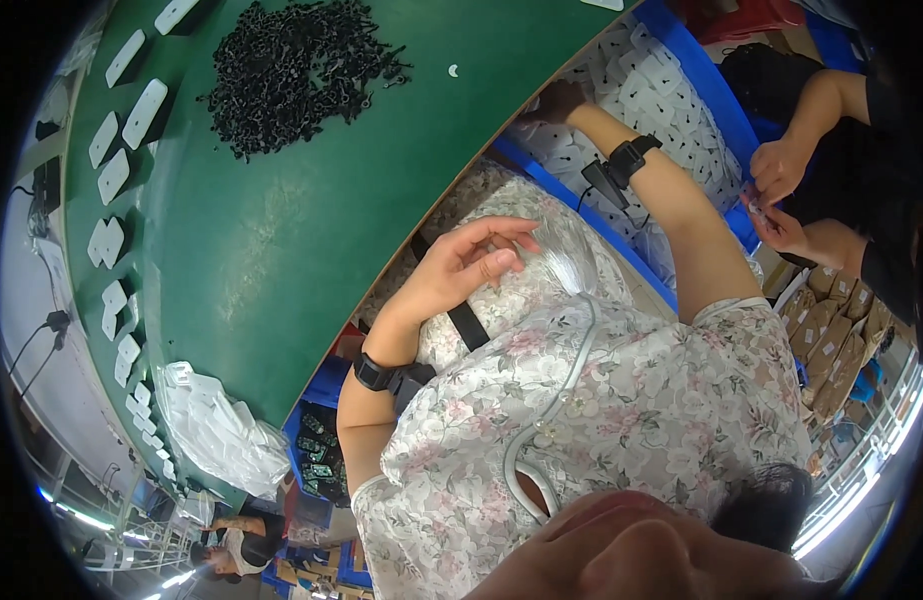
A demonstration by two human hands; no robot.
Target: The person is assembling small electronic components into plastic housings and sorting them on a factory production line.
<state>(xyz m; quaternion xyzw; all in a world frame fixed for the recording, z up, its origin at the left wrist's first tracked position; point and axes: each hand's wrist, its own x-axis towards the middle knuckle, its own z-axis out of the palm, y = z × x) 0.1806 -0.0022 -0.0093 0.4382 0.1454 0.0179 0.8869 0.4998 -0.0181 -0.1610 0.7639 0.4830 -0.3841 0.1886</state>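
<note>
My left hand (466,262) hovers over my lap beside the table edge. Its fingers are loosely bent, with the thumb apart from them, and I see nothing held. Just past its fingertips a bunch of clear, shiny plastic (566,262) lies on my patterned clothing. My right hand (558,103) reaches to the table's edge above a blue bin (626,262). Shadow covers this hand and its fingers are not distinct. Many flat white plastic pieces (671,100) with small black parts on them fill the bin.
On the green table (281,250) lies a heap of small black parts (291,75). White rectangular pieces (144,112) stand along the far side, near a clear bag of white pieces (221,430). A co-worker's hands (776,195) work at the right. Another bin holds circuit boards (321,455).
</note>
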